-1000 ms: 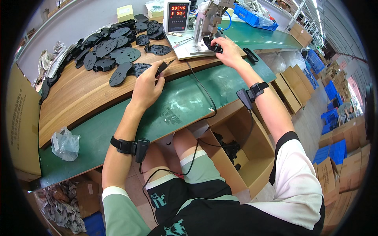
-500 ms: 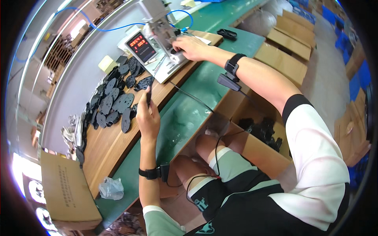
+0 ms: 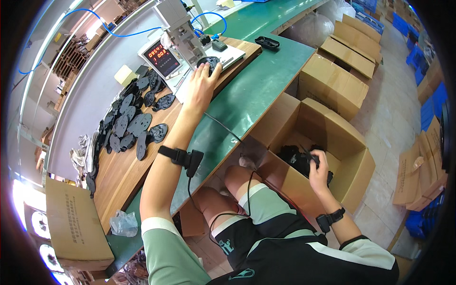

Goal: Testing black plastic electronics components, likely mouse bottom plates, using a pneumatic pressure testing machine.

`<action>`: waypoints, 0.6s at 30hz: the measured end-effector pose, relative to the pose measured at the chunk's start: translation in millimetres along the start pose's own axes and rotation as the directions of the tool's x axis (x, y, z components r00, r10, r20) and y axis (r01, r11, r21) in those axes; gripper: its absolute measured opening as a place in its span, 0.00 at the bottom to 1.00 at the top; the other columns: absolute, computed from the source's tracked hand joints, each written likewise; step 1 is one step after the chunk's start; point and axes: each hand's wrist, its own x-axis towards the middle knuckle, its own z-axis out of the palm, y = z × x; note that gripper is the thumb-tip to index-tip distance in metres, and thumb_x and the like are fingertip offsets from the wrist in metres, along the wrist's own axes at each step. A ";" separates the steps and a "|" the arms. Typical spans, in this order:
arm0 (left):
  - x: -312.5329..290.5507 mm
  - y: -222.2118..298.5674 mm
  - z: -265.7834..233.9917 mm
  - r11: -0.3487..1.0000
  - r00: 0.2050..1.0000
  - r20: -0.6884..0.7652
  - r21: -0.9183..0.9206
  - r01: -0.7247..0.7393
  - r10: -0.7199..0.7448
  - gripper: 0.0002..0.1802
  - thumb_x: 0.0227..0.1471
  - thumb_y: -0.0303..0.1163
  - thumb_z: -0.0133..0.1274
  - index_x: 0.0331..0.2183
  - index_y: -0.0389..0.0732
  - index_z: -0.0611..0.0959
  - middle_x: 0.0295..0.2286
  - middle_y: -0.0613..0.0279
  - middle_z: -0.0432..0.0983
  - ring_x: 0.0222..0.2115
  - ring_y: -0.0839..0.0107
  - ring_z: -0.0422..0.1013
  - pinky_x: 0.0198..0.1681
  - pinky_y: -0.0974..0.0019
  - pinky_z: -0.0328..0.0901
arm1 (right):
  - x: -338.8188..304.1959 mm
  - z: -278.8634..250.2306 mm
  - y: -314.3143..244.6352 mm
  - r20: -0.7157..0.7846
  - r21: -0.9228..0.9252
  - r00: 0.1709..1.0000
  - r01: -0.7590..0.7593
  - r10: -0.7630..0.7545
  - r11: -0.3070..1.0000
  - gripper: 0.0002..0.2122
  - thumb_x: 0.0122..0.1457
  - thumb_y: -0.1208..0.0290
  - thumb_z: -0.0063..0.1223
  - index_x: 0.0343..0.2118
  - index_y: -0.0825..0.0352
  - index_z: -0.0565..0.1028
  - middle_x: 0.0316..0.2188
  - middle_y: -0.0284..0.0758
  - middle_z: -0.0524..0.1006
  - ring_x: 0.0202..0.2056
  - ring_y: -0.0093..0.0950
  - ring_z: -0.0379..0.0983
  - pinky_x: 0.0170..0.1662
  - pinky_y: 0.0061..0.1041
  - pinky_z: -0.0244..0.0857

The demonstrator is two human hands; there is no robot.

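Note:
My left hand (image 3: 202, 88) reaches up to a white bench machine (image 3: 173, 19). Its fingers grip a black oval plastic plate (image 3: 209, 61) on the machine's pale base (image 3: 233, 58), just under the metal head. Low on the right, my right hand (image 3: 320, 175) hangs over an open cardboard box (image 3: 354, 137). Between its curled fingers is a black plastic part (image 3: 313, 159), partly hidden by them. More black parts (image 3: 290, 156) lie in the box beneath that hand.
Many black oval plates (image 3: 128, 118) lie heaped on the wooden board (image 3: 121, 183), left of the machine. A red-digit display (image 3: 160, 56) faces me. A crumpled plastic bag (image 3: 124, 224) sits on the green table (image 3: 247, 95). Cartons (image 3: 332, 83) stand at right.
My left hand has carried a black plate from beside the heap onto the machine's base. My right hand has left the machine and swung down over the box, holding a black part.

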 end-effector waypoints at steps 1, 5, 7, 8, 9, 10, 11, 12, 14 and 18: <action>4.7 -3.2 4.2 0.999 0.999 0.029 0.036 0.015 -0.016 0.28 0.59 0.22 0.50 0.61 0.46 0.73 0.56 0.39 0.76 0.58 0.46 0.74 0.61 0.53 0.70 | -14.9 -7.3 29.4 0.025 -0.071 0.998 -0.056 0.058 0.996 0.10 0.58 0.83 0.49 0.43 0.70 0.74 0.41 0.44 0.76 0.47 0.45 0.73 0.54 0.37 0.66; 18.0 3.8 8.1 0.995 0.959 0.264 0.022 0.098 -0.101 0.27 0.60 0.21 0.49 0.60 0.47 0.72 0.55 0.36 0.76 0.58 0.45 0.73 0.59 0.52 0.71 | -58.9 -23.9 136.6 0.014 -0.235 0.954 -0.288 0.299 0.928 0.12 0.59 0.81 0.49 0.46 0.66 0.74 0.43 0.47 0.76 0.50 0.49 0.72 0.57 0.43 0.64; 16.8 1.3 21.5 0.993 0.977 0.181 0.008 0.117 -0.116 0.26 0.60 0.21 0.48 0.59 0.46 0.72 0.55 0.36 0.76 0.57 0.45 0.74 0.59 0.52 0.71 | -68.6 -25.5 171.6 0.008 -0.275 0.946 -0.310 0.325 0.910 0.12 0.59 0.79 0.50 0.46 0.66 0.75 0.43 0.47 0.76 0.50 0.49 0.71 0.57 0.45 0.64; 13.6 -4.9 28.2 0.995 0.985 0.141 -0.011 0.103 -0.101 0.26 0.60 0.21 0.48 0.59 0.45 0.72 0.55 0.36 0.76 0.57 0.45 0.74 0.59 0.51 0.71 | -72.2 -23.5 182.0 0.012 -0.293 0.940 -0.322 0.341 0.900 0.12 0.59 0.79 0.50 0.46 0.65 0.75 0.44 0.47 0.77 0.51 0.50 0.71 0.57 0.46 0.64; 10.8 -9.4 29.4 0.995 0.991 0.104 -0.027 0.092 -0.089 0.26 0.60 0.21 0.48 0.59 0.44 0.72 0.55 0.36 0.76 0.57 0.45 0.74 0.59 0.51 0.71 | -74.0 -20.0 185.4 0.039 -0.321 0.937 -0.317 0.347 0.893 0.12 0.59 0.78 0.50 0.46 0.65 0.75 0.44 0.47 0.77 0.51 0.50 0.71 0.57 0.46 0.64; 10.3 -12.9 31.9 0.997 0.997 0.049 -0.051 0.065 -0.063 0.26 0.59 0.20 0.49 0.58 0.43 0.72 0.52 0.37 0.78 0.53 0.44 0.76 0.56 0.50 0.72 | -75.3 -16.3 188.8 0.067 -0.348 0.933 -0.309 0.353 0.885 0.12 0.59 0.78 0.50 0.46 0.65 0.76 0.44 0.47 0.77 0.51 0.50 0.71 0.57 0.45 0.64; 10.9 -15.8 34.9 0.990 0.990 0.088 -0.087 0.114 -0.106 0.26 0.59 0.21 0.49 0.58 0.44 0.72 0.52 0.36 0.78 0.53 0.43 0.76 0.56 0.49 0.72 | -75.3 -12.5 192.6 0.095 -0.375 0.929 -0.301 0.359 0.877 0.13 0.59 0.77 0.51 0.46 0.65 0.76 0.44 0.47 0.77 0.51 0.50 0.71 0.57 0.45 0.64; 14.3 -13.7 34.5 0.979 0.981 0.129 -0.126 0.162 -0.146 0.25 0.60 0.22 0.49 0.58 0.45 0.72 0.51 0.36 0.78 0.54 0.43 0.76 0.56 0.48 0.72 | -76.4 -7.2 192.7 0.133 -0.397 0.913 -0.307 0.385 0.865 0.13 0.59 0.77 0.51 0.47 0.65 0.76 0.45 0.48 0.77 0.50 0.50 0.70 0.57 0.45 0.64; 27.1 -3.8 27.0 0.960 0.964 0.181 -0.170 0.225 -0.194 0.25 0.59 0.22 0.50 0.58 0.46 0.73 0.50 0.35 0.78 0.53 0.43 0.76 0.56 0.47 0.71 | -81.9 -2.2 210.5 0.230 -0.416 0.890 -0.275 0.393 0.867 0.12 0.58 0.76 0.52 0.45 0.66 0.78 0.44 0.50 0.79 0.50 0.51 0.74 0.56 0.44 0.67; 14.5 -3.2 33.2 0.965 0.973 0.103 -0.146 0.219 -0.206 0.23 0.58 0.23 0.51 0.56 0.45 0.76 0.46 0.37 0.79 0.51 0.45 0.77 0.54 0.47 0.72 | -82.8 4.0 226.3 0.382 -0.421 0.811 -0.273 0.442 0.865 0.13 0.59 0.73 0.52 0.45 0.69 0.80 0.44 0.51 0.82 0.50 0.49 0.78 0.57 0.42 0.70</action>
